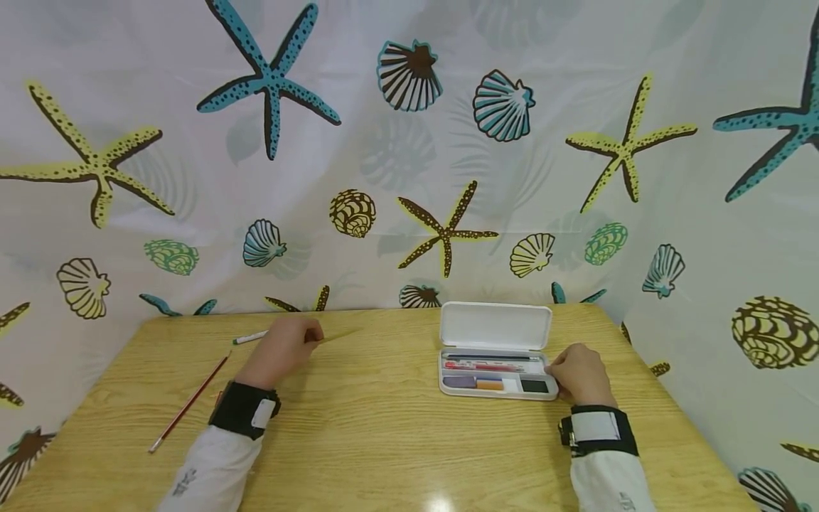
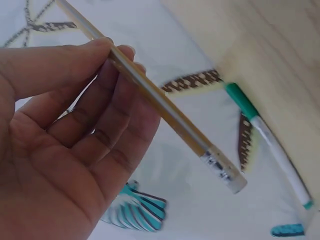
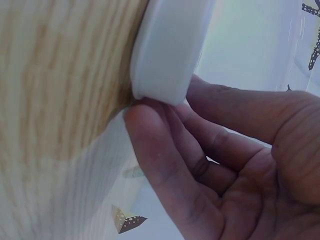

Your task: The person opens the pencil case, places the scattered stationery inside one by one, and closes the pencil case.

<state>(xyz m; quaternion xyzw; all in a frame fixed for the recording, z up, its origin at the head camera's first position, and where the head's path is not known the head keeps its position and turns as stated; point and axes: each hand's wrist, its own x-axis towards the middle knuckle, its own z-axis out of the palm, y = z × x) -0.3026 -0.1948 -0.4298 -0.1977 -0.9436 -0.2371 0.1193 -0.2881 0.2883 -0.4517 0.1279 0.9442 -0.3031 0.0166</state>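
My left hand [image 1: 286, 350] pinches a gold-coloured pencil [image 2: 167, 112] between thumb and fingers. Its white eraser end points down and right in the left wrist view. On the right side of the table, my right hand [image 1: 581, 373] grips the near right end of a white pencil case [image 1: 495, 326], thumb on the upper edge and fingers low against the end. The case stands with its lid raised. Inside lie a dark pencil [image 1: 491, 357], a red pen [image 1: 484, 367], a purple and orange block [image 1: 473, 382] and a small black piece [image 1: 534, 386].
A white marker with a green cap [image 1: 249, 338] lies behind my left hand near the back edge. To the left, a red pencil [image 1: 190, 402] lies slantwise on the wooden table [image 1: 384, 441]. A cloth printed with starfish and shells [image 1: 409, 163] hangs behind and beside the table.
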